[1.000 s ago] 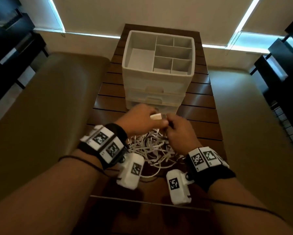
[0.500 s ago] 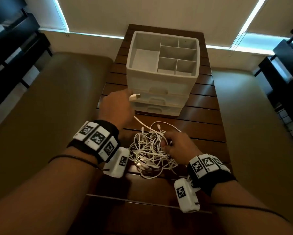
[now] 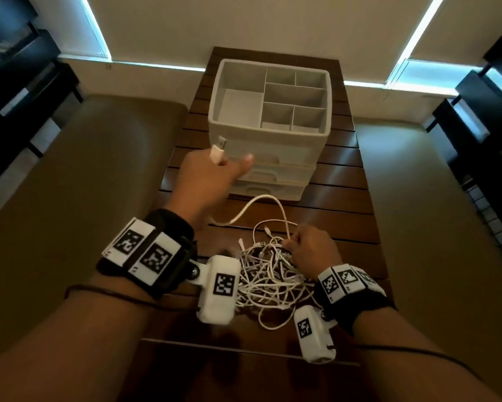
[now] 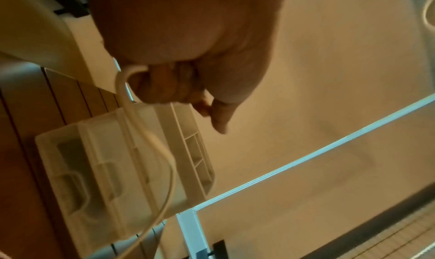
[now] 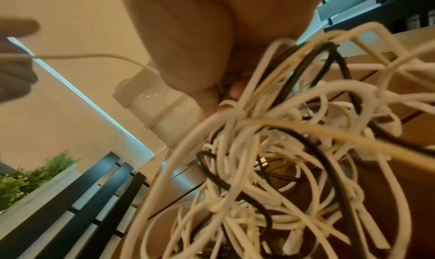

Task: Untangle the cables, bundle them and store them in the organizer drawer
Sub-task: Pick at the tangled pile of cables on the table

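A tangle of white and black cables [image 3: 265, 275] [image 5: 270, 170] lies on the wooden slatted table [image 3: 339, 216]. My left hand [image 3: 215, 172] [image 4: 179, 73] grips one white cable [image 3: 261, 203] [image 4: 146, 142] near its USB plug [image 3: 218, 149], raised in front of the organizer. That cable arcs back down to the pile. My right hand [image 3: 308, 250] [image 5: 212, 88] pinches strands at the far edge of the tangle. The white organizer [image 3: 270, 126] [image 4: 122, 170] stands behind, with divided top tray and shut drawers.
Olive cushions [image 3: 70, 198] flank the table on both sides. Dark slatted furniture [image 3: 17, 71] stands at the far left and right. A green plant [image 5: 28, 179] shows in the right wrist view. A wall with window blinds is behind the organizer.
My left hand has pulled the plug end up and away to the left, from the pile to in front of the organizer, drawing out cable. My right hand stayed on the tangle.
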